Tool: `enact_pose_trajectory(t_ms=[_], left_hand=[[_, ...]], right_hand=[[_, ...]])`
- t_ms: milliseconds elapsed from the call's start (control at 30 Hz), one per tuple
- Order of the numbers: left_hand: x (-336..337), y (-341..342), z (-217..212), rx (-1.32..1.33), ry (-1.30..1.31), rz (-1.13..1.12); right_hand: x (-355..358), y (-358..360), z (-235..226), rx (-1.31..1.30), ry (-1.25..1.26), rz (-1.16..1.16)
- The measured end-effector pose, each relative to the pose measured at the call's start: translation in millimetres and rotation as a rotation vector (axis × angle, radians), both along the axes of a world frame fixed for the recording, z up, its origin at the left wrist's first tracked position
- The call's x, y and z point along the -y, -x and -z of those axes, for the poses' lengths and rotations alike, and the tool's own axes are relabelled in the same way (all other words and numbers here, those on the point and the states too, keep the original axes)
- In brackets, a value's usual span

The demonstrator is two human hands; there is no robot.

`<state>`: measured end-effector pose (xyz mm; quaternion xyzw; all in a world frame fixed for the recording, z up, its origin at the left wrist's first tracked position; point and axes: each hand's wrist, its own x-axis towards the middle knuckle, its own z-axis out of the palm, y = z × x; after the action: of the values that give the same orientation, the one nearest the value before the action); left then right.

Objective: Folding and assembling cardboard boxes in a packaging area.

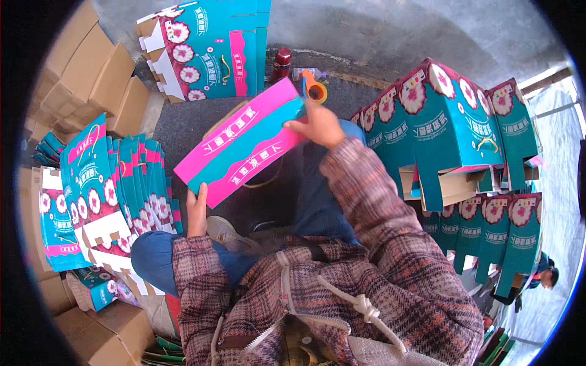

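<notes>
A pink and teal cardboard gift box (244,146) is tilted over my knees, its long top face toward me with pink bands along both sides. My left hand (196,210) grips its near left corner, fingertips on the edge. At the far right end my right hand (322,126) closes on the box, thumb lying on the top face. A rope handle partly shows behind the box. Just beyond my right hand, an orange tape dispenser (314,89) stands on the floor.
A dark red thermos (281,64) stands beyond the box. Flattened cartons (223,55) lean on the far wall; more folded ones (91,183) stack at left beside brown boxes (101,67). Assembled cartons (452,122) pile up at right. A person (543,277) is at the far right.
</notes>
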<state>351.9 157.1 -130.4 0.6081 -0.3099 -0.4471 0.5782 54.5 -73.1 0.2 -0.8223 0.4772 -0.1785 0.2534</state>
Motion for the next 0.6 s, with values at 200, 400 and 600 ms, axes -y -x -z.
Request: enact_pose_trajectory(t_ms=[200, 400, 600], left_hand=[[38.5, 52.5, -61.2, 0.312, 0.275, -0.001], [107.6, 207.3, -192.9, -0.011, 0.651, 0.43], [146.6, 350.3, -253.2, 0.473, 0.989, 0.632]], right_hand=[[-99.6, 82.2, -121.9, 0.186, 0.61, 0.158], [-141.9, 238.3, -166.9, 0.564, 0.849, 0.628], [-116.1, 477.4, -153.2, 0.179, 0.984, 0.93]])
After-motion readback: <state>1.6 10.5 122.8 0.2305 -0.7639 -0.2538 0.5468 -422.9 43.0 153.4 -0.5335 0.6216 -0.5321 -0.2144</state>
